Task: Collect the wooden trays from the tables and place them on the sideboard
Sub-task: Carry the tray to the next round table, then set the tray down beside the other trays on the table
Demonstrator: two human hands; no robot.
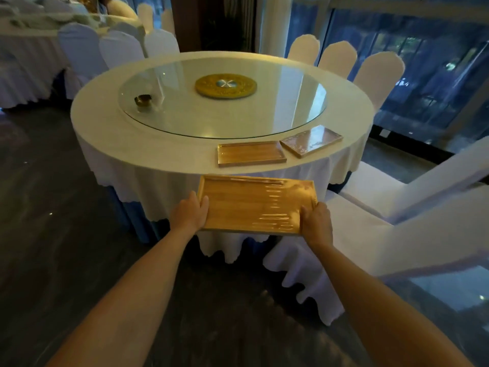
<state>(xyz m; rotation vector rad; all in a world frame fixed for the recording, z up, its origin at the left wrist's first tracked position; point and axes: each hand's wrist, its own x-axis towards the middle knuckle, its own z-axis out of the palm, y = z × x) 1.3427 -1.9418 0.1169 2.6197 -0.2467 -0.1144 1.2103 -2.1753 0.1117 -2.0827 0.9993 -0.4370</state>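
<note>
I hold a rectangular wooden tray (254, 205) level in the air, just in front of the round table's near edge. My left hand (190, 211) grips its left short side, thumb on the rim. My right hand (316, 225) grips its near right corner. Two more wooden trays lie flat on the white tablecloth: one (251, 153) near the front edge, another (311, 140) just right of it, angled and touching its corner. No sideboard is in view.
The round table (105, 144) carries a glass turntable (291, 102) with a gold centre disc (226, 86) and a small dark bowl (143, 100). White-covered chairs (412, 207) stand close at my right and around the far side. Another clothed table (26, 62) is at far left. Dark floor lies at left.
</note>
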